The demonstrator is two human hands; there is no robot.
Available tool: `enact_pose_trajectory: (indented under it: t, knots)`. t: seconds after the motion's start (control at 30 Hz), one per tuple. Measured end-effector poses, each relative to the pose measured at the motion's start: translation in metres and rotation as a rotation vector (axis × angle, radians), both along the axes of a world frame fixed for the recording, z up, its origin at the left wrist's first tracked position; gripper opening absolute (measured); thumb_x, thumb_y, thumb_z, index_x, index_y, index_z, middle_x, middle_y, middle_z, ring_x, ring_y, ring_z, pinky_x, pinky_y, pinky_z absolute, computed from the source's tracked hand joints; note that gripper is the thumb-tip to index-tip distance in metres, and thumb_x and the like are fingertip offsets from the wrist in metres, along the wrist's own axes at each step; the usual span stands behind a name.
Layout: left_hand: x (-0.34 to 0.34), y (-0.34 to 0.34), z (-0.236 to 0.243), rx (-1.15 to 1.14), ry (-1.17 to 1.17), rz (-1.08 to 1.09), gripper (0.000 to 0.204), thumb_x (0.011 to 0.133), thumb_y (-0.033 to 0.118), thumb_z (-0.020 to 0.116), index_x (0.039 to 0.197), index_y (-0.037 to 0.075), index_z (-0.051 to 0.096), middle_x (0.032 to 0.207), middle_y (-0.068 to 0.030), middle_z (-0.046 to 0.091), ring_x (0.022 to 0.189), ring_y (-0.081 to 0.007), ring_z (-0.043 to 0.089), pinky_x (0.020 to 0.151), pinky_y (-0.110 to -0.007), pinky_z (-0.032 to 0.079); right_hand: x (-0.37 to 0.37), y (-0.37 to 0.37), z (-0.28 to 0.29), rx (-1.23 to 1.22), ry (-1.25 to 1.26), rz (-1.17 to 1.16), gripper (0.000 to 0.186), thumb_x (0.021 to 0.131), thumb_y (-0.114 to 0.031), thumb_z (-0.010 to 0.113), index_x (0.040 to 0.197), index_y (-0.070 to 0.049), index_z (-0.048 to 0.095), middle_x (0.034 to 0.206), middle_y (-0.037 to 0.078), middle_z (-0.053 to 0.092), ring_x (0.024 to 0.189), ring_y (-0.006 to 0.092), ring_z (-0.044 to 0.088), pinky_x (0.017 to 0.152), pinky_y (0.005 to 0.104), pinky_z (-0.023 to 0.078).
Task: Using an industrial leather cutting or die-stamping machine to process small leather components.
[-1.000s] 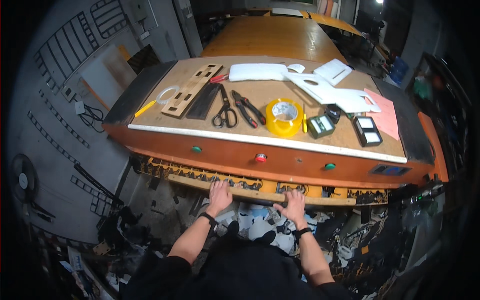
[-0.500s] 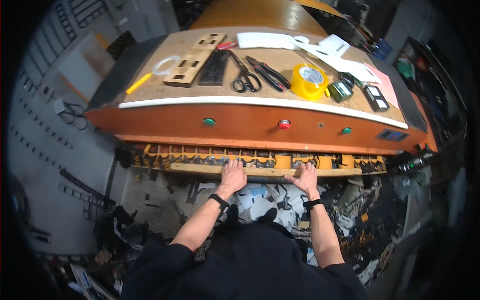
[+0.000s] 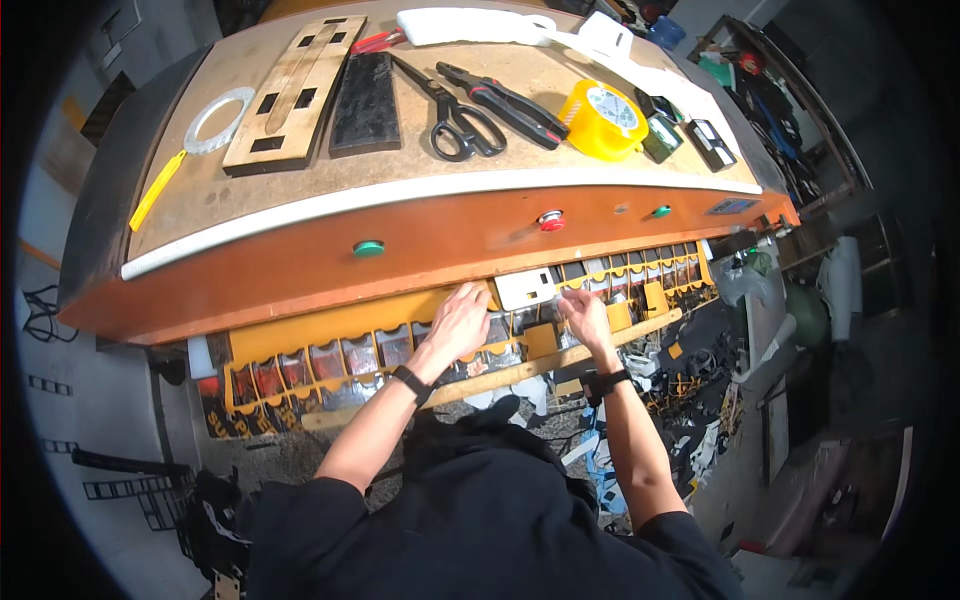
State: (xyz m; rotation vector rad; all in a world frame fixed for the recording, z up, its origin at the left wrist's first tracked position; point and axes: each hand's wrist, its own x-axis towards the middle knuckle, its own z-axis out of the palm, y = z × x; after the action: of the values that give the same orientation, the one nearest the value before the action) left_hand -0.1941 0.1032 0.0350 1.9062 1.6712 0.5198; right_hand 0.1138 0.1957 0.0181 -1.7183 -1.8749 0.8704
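Observation:
A pulled-out tray [image 3: 340, 365] with yellow scalloped ribs and dark, glossy compartments lies in front of me below the orange panel. My left hand [image 3: 462, 322] rests palm down at its back edge, fingers extended over the end of a yellow-orange strip [image 3: 350, 318]. Between my hands lies a flat whitish plate [image 3: 522, 290] with small rectangular cutouts, close to my left fingertips. My right hand [image 3: 588, 318] is beside the plate's right end, fingers bent and drawn together. What they hold, if anything, is too small to make out. A wooden bar [image 3: 470, 383] runs along the tray's front.
The orange panel [image 3: 300, 278] carries green and red buttons. On the worktop above lie a slotted wooden board [image 3: 300, 90], scissors [image 3: 460, 125], pliers [image 3: 505, 100] and a yellow tape roll [image 3: 602, 118]. Scraps [image 3: 660, 400] litter the floor.
The tray has come out farther toward me, showing the yellow-orange strip and the whitish plate. Both hands have left the tray's front bar for its back part. My view has turned and moved closer.

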Motion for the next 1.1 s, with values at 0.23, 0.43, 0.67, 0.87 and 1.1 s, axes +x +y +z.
enact_pose_trajectory:
  t: [0.23, 0.43, 0.67, 0.87, 1.1]
  knots:
    - [0.022, 0.011, -0.065, 0.331, -0.054, 0.056, 0.063, 0.098, 0.018, 0.076, 0.152, -0.009, 0.057, 0.167, -0.0262, 0.053, 0.161, -0.0407, 0.043, 0.138, -0.052, 0.029, -0.030, 0.020, 0.001, 0.135, -0.232, -0.002, 0.035, 0.098, -0.019, 0.068, 0.122, 0.004, 0.080, 0.110, 0.028, 0.082, 0.106, 0.0391, 0.081, 0.096, 0.0431, 0.063]
    - [0.022, -0.027, -0.072, 0.230, 0.087, 0.065, 0.069, 0.106, 0.033, 0.068, 0.163, -0.001, 0.050, 0.180, -0.0160, 0.040, 0.171, -0.0328, 0.028, 0.140, -0.056, 0.017, -0.011, -0.011, -0.002, 0.038, -0.187, 0.137, 0.029, 0.093, -0.017, 0.063, 0.109, 0.000, 0.081, 0.102, 0.031, 0.078, 0.102, 0.0498, 0.077, 0.091, 0.0525, 0.063]
    - [0.054, -0.059, -0.055, 0.201, 0.199, 0.059, 0.069, 0.111, 0.043, 0.057, 0.167, 0.004, 0.049, 0.182, -0.0130, 0.037, 0.171, -0.0301, 0.027, 0.141, -0.053, 0.015, 0.056, -0.025, -0.023, -0.155, 0.100, 0.087, 0.026, 0.092, -0.007, 0.079, 0.114, 0.005, 0.079, 0.097, 0.008, 0.082, 0.086, 0.0136, 0.075, 0.080, 0.0317, 0.062]
    - [0.053, -0.077, -0.064, 0.071, -0.146, 0.188, 0.070, 0.113, 0.045, 0.054, 0.168, 0.003, 0.045, 0.183, -0.0135, 0.036, 0.172, -0.0307, 0.025, 0.141, -0.052, 0.018, 0.042, -0.059, 0.007, -0.103, 0.090, 0.039, 0.025, 0.094, -0.009, 0.077, 0.115, 0.003, 0.080, 0.095, 0.011, 0.084, 0.085, 0.0178, 0.080, 0.080, 0.0341, 0.063]
    - [0.051, -0.077, -0.086, 0.350, -0.567, 0.383, 0.074, 0.116, 0.040, 0.054, 0.174, 0.000, 0.032, 0.181, -0.0231, 0.034, 0.168, -0.0376, 0.031, 0.139, -0.050, 0.023, -0.044, -0.087, 0.003, 0.041, -0.094, 0.205, 0.020, 0.082, -0.004, 0.070, 0.097, 0.002, 0.081, 0.095, 0.028, 0.080, 0.088, 0.0460, 0.080, 0.084, 0.0531, 0.066]
